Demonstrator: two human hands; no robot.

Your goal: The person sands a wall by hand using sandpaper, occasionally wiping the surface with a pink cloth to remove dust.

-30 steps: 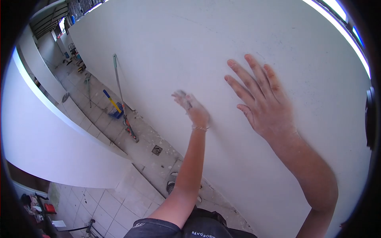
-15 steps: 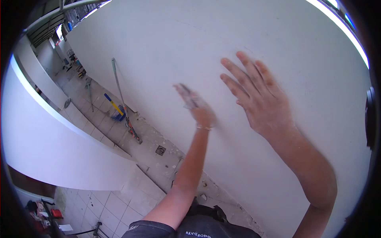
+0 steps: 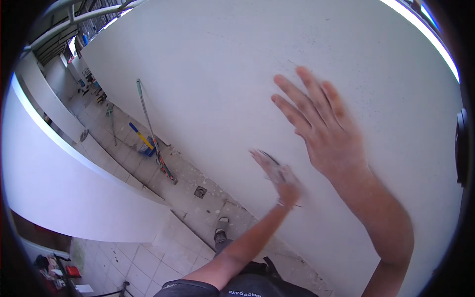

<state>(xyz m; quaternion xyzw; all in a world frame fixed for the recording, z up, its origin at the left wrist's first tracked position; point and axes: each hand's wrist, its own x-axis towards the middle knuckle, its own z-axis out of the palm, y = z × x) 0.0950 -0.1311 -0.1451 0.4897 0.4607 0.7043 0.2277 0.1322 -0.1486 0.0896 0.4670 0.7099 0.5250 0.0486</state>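
Observation:
My left hand point(image 3: 278, 174) presses low against the white wall point(image 3: 213, 89), dusty and slightly blurred. Beneath its fingers is a thin, dark-edged sheet point(image 3: 269, 157), mostly covered by the hand; its exact kind is hard to make out. A thin bracelet point(image 3: 283, 203) circles that wrist. Higher up and to the right, my right hand point(image 3: 324, 126) rests flat on the same wall with fingers spread, and it holds nothing. Faint scuffs and small dark specks mark the surface above the right fingertips.
A long pole point(image 3: 147, 111) leans on the wall at left, beside a blue bucket point(image 3: 147, 147) with a yellow handle. A floor drain point(image 3: 200, 192) and my shoe point(image 3: 222, 223) are below. A curved white partition point(image 3: 74, 183) borders the narrow tiled walkway.
My left hand has slid down and to the right along the wall with the thin sheet under it. My right hand stays almost where it was. My shoe has come into view.

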